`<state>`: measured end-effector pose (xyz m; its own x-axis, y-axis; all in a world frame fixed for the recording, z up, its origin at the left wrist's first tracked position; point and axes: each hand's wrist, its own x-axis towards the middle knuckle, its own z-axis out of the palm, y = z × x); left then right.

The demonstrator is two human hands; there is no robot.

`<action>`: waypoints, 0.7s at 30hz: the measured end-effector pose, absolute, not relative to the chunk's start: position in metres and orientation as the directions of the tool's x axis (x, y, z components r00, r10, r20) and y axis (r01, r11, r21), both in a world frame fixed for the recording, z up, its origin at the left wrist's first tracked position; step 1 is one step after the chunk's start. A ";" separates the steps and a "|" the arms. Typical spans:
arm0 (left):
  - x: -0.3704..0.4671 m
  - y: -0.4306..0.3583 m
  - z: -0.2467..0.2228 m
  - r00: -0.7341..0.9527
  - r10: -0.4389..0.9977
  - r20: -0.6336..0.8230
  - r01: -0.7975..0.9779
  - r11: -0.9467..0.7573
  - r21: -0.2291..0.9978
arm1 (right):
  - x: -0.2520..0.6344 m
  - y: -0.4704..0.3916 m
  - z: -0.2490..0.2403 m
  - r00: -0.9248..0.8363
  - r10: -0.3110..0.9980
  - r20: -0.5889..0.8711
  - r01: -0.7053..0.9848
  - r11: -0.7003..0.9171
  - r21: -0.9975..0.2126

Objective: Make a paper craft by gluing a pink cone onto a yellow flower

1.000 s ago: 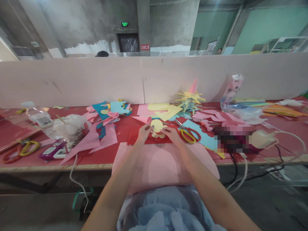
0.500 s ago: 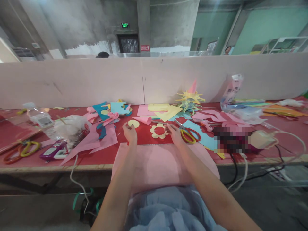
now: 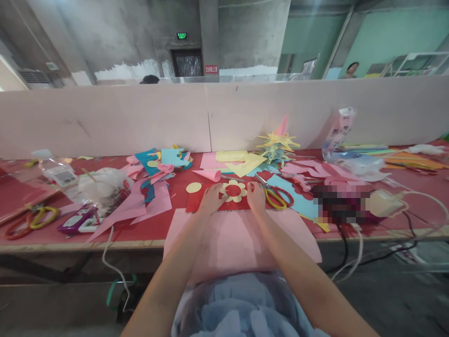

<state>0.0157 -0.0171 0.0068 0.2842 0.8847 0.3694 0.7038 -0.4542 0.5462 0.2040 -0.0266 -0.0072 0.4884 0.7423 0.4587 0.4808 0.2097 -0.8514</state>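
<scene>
Flower (image 3: 234, 198), one, pale yellow paper, flat on the red sheet (image 3: 194, 202), its centre showing red. Left hand (image 3: 213, 199), palm down at the flower's left petals; right hand (image 3: 257, 195), fingers bent, just right of the flower; the two apart (whether either pinches paper, cannot tell). Disc (image 3: 193, 187), pale yellow, left of the flower. Cone (image 3: 210, 175), pink, behind and left of the flower. Scissors (image 3: 268, 186), right of the flower. Step in hand, as judged: settling the flower. Next move: calls for light fingertips, the paper seeming thin.
</scene>
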 end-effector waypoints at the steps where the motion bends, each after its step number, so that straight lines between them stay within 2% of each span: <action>1: 0.016 -0.017 0.006 0.306 0.886 0.348 0.712 -0.456 0.535 | 0.202 -0.027 -0.007 0.468 0.750 0.468 0.503 0.209 -0.839; 7: 0.013 -0.014 0.008 0.347 0.894 0.283 0.739 -0.446 0.505 | 0.206 -0.027 -0.008 0.352 0.790 0.502 0.536 0.269 -0.800; 15: 0.013 -0.017 0.009 0.300 0.903 0.308 0.712 -0.427 0.558 | 0.208 -0.029 -0.006 0.345 0.819 0.459 0.478 0.267 -0.836; 17: 0.012 -0.016 0.010 0.241 0.909 0.339 0.701 -0.405 0.587 | 0.208 -0.029 -0.005 0.370 0.809 0.457 0.468 0.263 -0.843; 21: 0.017 -0.001 0.017 0.017 0.917 0.399 0.696 -0.298 0.654 | 0.209 -0.028 -0.004 0.425 0.781 0.457 0.457 0.250 -0.853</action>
<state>0.0166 -0.0011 0.0169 0.0174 0.9168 0.3989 0.6959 -0.2976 0.6536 0.2092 -0.0282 -0.0045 0.4253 0.7812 0.4569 0.4572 0.2502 -0.8534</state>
